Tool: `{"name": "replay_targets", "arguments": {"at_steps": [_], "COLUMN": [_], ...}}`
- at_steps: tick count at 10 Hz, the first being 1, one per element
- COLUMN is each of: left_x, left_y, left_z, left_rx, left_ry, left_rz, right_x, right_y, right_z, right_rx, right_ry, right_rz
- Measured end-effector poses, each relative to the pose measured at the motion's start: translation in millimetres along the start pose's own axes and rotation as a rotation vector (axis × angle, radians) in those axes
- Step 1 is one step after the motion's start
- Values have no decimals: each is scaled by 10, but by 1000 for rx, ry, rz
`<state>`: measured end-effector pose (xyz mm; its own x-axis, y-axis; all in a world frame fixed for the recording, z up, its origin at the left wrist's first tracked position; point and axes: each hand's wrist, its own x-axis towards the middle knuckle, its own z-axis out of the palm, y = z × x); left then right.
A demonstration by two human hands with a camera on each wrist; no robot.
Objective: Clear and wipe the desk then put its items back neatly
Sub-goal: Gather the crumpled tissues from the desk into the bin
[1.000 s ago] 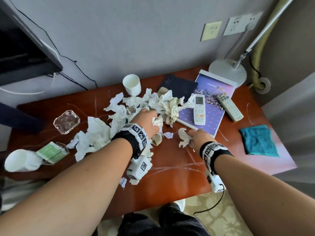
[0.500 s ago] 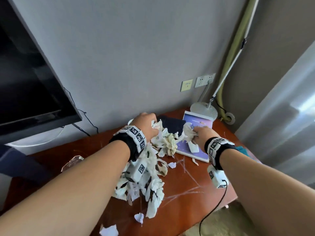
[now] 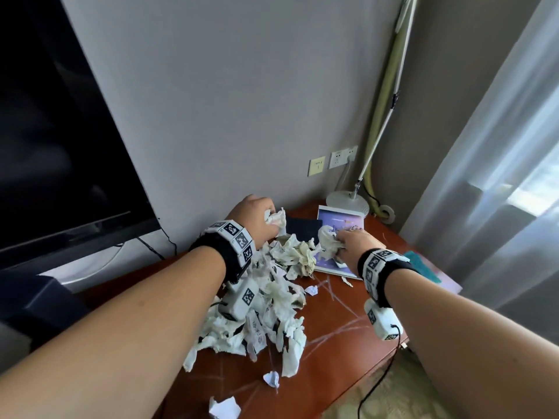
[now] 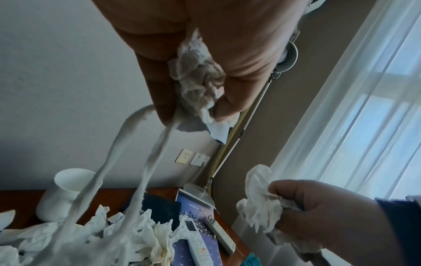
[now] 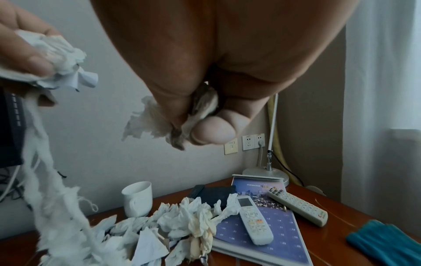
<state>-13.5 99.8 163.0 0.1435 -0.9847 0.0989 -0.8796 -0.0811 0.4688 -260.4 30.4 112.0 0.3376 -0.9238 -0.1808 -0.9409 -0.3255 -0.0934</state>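
Clearly, the left hand (image 3: 257, 217) and right hand (image 3: 355, 241) are each clutching crumpled tissues (image 3: 278, 300) off the counter (image 3: 338, 331); binning comes next.

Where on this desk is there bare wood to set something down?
Bare red-brown wooden desk lies along the near edge, between the pile of crumpled white tissues and the teal cloth, in front of the purple calendar. Crowded: the centre and left under tissues, and the calendar, carrying two white remotes.
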Motion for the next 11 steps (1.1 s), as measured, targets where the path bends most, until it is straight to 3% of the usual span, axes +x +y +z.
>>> {"name": "replay_targets", "arguments": {"at_steps": [3, 5, 6, 7, 8, 10, 11], "left_x": [-1, 42, 35, -70, -80, -295, -551], "left_y": [71, 168, 172, 282, 354, 456, 401], "left_z": [-529, -584, -516, -509, -456, -393, -348], "left_rx": [-85, -104, -65, 109, -150, -200, -181], "left_ry": [74, -65, -25, -171, -36, -108, -68], "left_rz": [-46, -253, -282, -200, -397, -463, -505], "right_x": [105, 317, 369, 373, 368, 373, 305], "right_y": [-242, -303, -234, -144, -79, -117, -234], "right_z": [-222, -301, -249, -175, -109, -102, -75], "right_rx": [79, 124, 139, 157, 164, 183, 189], "right_ry": [50, 60, 19, 3, -11, -49, -89], "right_rz": [-35, -131, -156, -163, -187, -255, -291]}}
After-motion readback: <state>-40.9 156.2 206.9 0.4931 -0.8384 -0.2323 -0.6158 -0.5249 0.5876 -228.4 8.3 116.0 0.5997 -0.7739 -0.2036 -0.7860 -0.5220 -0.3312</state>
